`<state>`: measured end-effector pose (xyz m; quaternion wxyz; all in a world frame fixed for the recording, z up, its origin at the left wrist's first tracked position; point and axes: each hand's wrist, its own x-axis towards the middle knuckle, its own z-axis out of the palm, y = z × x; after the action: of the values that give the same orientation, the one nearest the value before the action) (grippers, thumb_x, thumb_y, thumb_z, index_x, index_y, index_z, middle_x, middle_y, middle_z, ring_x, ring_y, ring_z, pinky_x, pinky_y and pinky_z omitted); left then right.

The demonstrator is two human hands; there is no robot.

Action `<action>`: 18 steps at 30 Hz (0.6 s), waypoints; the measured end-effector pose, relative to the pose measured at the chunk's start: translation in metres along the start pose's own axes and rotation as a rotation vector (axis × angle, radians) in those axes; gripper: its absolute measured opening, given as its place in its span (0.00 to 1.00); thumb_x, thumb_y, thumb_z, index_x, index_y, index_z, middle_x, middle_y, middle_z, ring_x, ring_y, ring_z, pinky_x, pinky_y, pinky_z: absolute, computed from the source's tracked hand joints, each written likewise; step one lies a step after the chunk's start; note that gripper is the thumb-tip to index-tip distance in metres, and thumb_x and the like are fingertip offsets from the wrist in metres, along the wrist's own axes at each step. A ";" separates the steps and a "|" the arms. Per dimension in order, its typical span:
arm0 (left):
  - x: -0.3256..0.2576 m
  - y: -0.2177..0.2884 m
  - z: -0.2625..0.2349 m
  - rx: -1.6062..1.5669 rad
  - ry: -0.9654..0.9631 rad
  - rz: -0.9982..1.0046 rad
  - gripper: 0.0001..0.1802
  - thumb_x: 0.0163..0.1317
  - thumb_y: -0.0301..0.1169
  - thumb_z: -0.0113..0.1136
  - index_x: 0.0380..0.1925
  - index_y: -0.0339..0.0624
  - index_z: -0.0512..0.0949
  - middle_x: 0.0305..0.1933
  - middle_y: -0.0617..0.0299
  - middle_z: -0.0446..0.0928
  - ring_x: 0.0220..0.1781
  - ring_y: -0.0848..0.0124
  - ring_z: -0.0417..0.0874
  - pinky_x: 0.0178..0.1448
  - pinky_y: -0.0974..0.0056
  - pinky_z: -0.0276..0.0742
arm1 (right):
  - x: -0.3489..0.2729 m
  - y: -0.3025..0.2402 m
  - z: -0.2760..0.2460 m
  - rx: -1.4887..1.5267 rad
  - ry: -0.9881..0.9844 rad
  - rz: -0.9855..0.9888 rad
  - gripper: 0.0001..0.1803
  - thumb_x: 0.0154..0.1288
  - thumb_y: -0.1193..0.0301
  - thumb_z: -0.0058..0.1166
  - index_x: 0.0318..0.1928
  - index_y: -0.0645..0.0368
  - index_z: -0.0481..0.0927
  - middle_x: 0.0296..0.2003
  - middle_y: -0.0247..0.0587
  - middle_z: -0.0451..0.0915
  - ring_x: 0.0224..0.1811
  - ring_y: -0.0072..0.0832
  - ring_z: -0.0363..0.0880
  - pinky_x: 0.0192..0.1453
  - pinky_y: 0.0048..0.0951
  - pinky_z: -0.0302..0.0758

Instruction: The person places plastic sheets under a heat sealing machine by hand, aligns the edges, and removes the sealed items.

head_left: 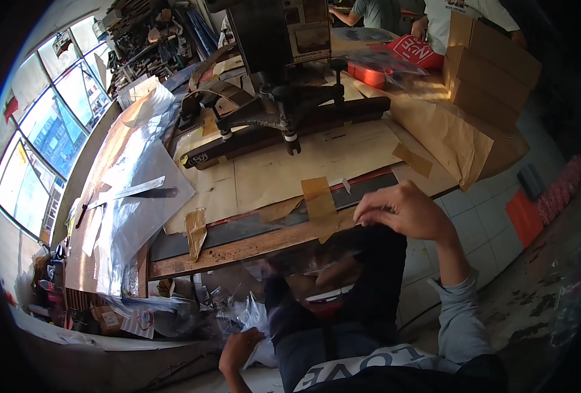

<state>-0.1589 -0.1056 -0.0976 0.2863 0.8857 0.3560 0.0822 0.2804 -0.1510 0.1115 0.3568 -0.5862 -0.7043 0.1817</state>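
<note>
My right hand (405, 211) hovers over the front right edge of the work table (258, 254). Its fingers are loosely bent and apart, and I see nothing in them. Below and left of it, a strip of brown tape (320, 208) runs over the table's front edge. Low on the left, my left hand (241, 348) is beside a clear plastic bag (254, 314); its fingertips are hidden, so any grip cannot be made out. Ahead stands a black press (284, 98), its long dark bar (317, 128) above a tan board (251, 183).
Clear plastic sheets (140, 164) and a metal ruler (130, 190) lie on the left. Brown paper (441, 137) and a cardboard box (490, 72) are at the right. Another person (474, 13) stands at the far right. A red sheet (524, 216) is near the floor.
</note>
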 end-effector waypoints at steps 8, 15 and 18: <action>-0.107 -0.074 -0.038 -0.771 1.046 -0.021 0.15 0.65 0.37 0.51 0.43 0.38 0.74 0.35 0.55 0.80 0.31 0.68 0.80 0.35 0.66 0.75 | -0.035 0.024 0.176 -0.197 -0.543 -0.034 0.11 0.63 0.61 0.52 0.37 0.55 0.80 0.28 0.43 0.82 0.36 0.41 0.83 0.38 0.37 0.79; 0.083 0.078 -0.069 -0.950 0.101 0.223 0.22 0.67 0.45 0.49 0.28 0.34 0.76 0.20 0.59 0.75 0.19 0.64 0.76 0.28 0.65 0.72 | -0.035 0.005 0.103 0.496 -0.021 0.098 0.37 0.64 0.44 0.47 0.63 0.58 0.64 0.57 0.52 0.71 0.54 0.41 0.77 0.54 0.39 0.77; 0.159 0.106 -0.084 -0.429 -0.285 0.356 0.23 0.69 0.45 0.48 0.29 0.34 0.77 0.22 0.57 0.78 0.22 0.63 0.79 0.30 0.63 0.73 | -0.059 0.028 0.056 1.117 0.086 0.193 0.50 0.58 0.36 0.47 0.68 0.59 0.55 0.59 0.55 0.70 0.52 0.41 0.78 0.52 0.39 0.76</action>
<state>-0.0102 -0.0222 0.0225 0.4947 0.8562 0.1260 0.0790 0.2627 -0.1909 0.0376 0.6229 -0.3771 -0.4295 0.5342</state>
